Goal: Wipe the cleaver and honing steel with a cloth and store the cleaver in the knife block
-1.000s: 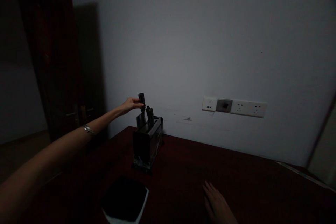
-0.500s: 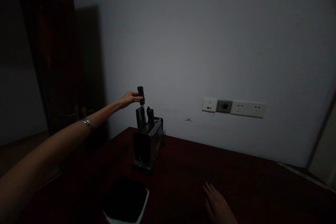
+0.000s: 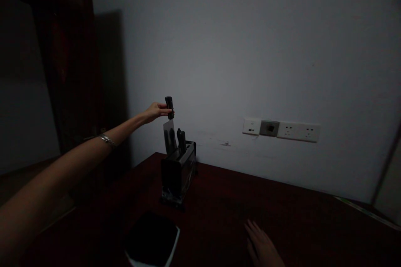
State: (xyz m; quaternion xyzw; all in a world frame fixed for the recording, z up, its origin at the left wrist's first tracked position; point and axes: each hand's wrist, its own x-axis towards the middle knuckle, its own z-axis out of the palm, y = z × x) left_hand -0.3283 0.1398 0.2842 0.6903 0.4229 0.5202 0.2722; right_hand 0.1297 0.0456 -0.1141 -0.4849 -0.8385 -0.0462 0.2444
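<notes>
My left hand (image 3: 159,111) grips the black handle of a cleaver (image 3: 169,135) in a fingertip hold. The cleaver stands upright, its broad blade partly above a dark knife block (image 3: 178,173) and its lower edge hidden in the slot. Beside the blade, other dark-handled knives (image 3: 181,139) rise from the block. My right hand (image 3: 261,242) lies flat on the dark red table (image 3: 225,212), to the right of the block, fingers stretched out and holding nothing.
Nearer me on the table is a dark object with a pale rim (image 3: 152,240); its kind is unclear in the dim light. Behind stands a wall with a row of sockets (image 3: 282,129). A dark door frame (image 3: 84,62) is at the left.
My left hand has risen slightly with the cleaver, and a little more of the blade shows above the block. My right hand stays on the table. The view has shifted slightly.
</notes>
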